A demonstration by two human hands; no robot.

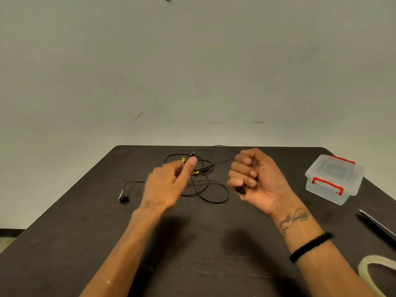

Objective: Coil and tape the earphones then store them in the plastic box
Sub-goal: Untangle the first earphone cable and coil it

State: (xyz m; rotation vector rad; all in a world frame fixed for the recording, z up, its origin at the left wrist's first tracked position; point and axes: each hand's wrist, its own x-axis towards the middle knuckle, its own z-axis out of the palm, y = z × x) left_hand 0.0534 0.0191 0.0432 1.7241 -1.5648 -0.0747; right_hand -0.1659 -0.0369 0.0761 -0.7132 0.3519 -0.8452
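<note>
Earphones (203, 185) lie in loose black loops on the dark table (85, 243), with one earbud (123, 198) resting apart at the left. Right hand (255, 179), palm up, has its fingers curled round the other earbud (241, 189), from which the cable runs back to the tangle. Left hand (169, 185) is blurred above the loops, fingers loosely extended; whether it touches the cable cannot be told. Plastic box (334, 179), lid on with red clips, stands at the right, well apart. Tape roll (377, 273) lies at the near right corner.
</note>
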